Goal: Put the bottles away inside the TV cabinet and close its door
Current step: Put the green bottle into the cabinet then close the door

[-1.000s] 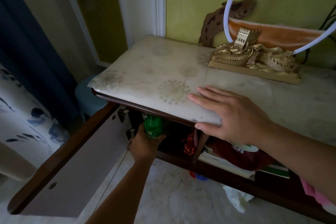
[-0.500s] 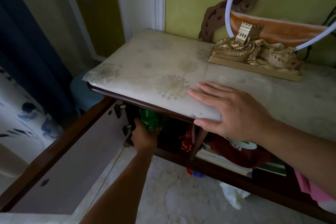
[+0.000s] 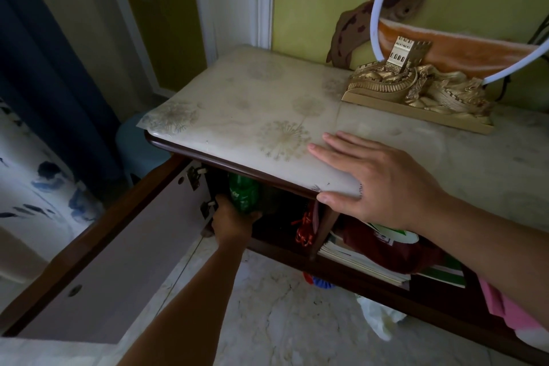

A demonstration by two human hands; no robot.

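A green plastic bottle (image 3: 243,194) is inside the left end of the dark wooden TV cabinet (image 3: 267,178), just under its top edge. My left hand (image 3: 230,221) reaches into that opening and grips the bottle from below. The bottle's upper part is hidden by the cabinet top. The cabinet door (image 3: 113,244) hangs wide open to the left, its pale inner face toward me. My right hand (image 3: 374,184) lies flat and spread on the cabinet's patterned top, thumb hooked over the front edge, holding nothing.
A gold ornament (image 3: 416,89) and a white ring light (image 3: 377,18) stand at the back of the top. Books, a red bag (image 3: 383,249) and a red tassel (image 3: 306,232) fill the compartment to the right. A white plastic bag (image 3: 377,318) lies on the marble floor.
My left hand has pushed the green bottle a little deeper and higher into the cabinet opening. My right hand stays flat on the top. The view has shifted slightly.
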